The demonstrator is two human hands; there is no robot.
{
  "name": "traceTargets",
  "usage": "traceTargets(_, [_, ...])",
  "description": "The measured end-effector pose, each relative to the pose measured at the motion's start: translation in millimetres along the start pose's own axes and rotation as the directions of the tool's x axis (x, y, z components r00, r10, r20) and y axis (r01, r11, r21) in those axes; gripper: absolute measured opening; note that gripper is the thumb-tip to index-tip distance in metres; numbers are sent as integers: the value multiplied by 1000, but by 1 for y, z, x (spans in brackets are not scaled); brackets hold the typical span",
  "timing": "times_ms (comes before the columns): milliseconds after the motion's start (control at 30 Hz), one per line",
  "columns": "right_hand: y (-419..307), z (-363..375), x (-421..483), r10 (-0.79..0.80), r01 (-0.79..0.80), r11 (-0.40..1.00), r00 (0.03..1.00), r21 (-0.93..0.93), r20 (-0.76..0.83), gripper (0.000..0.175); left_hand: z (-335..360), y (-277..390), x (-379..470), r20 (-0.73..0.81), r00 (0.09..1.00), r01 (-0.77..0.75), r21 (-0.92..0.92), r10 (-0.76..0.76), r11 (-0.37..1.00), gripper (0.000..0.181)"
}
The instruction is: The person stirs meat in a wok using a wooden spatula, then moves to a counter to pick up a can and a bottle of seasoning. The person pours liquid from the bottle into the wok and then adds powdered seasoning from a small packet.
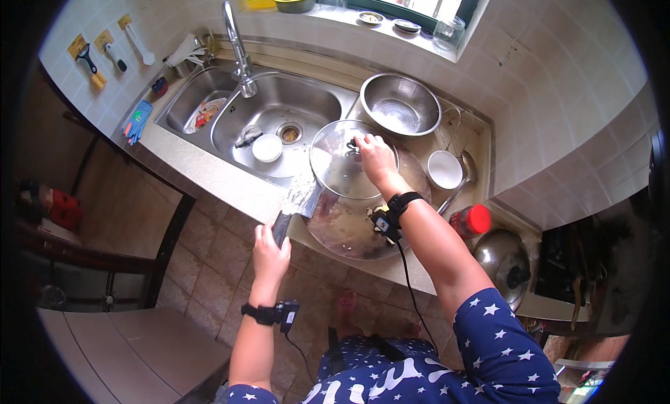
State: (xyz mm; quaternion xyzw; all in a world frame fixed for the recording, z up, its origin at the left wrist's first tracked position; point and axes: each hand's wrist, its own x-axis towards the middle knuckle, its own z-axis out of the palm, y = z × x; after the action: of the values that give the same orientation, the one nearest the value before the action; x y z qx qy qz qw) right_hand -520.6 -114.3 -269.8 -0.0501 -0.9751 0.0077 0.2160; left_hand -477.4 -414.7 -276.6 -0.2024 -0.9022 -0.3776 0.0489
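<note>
My left hand (270, 252) grips the black handle of a cleaver (303, 193) at the counter's front edge. Whitish wet residue coats the blade, which points away from me beside the board's left rim. With the fingers of my right hand (376, 155) I hold the dark knob of a clear glass pot lid (335, 166). The lid covers the far left part of a round, stained chopping board (340, 234); whether it touches the board I cannot tell. Pale chopped pieces (370, 211) lie on the board, partly hidden by my right wrist strap.
Left of the board is a double steel sink (314, 103) with a white bowl (267, 148) inside. Behind it stands a steel basin (400, 104). To the right are another white bowl (445, 169), a ladle (453, 194), a red-capped jar (471, 222) and a metal lid (500, 265).
</note>
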Motion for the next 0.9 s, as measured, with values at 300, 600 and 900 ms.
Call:
traceTargets(300, [-12,-17,-20,77,-25,985,952,174,-297,33,-52,-19,-62,-128,991,40,-42,-45,998,34])
traceTargets(600, [-96,-120,-171,-225,-697,-372,708,613,669,32,10,92,-98,755,607,793,-555,247,-253,38])
traceTargets(900, [13,-140,-259,205,-717,-439,507,541,837,19,63,118,-56,390,903,48,-505,179,862,11])
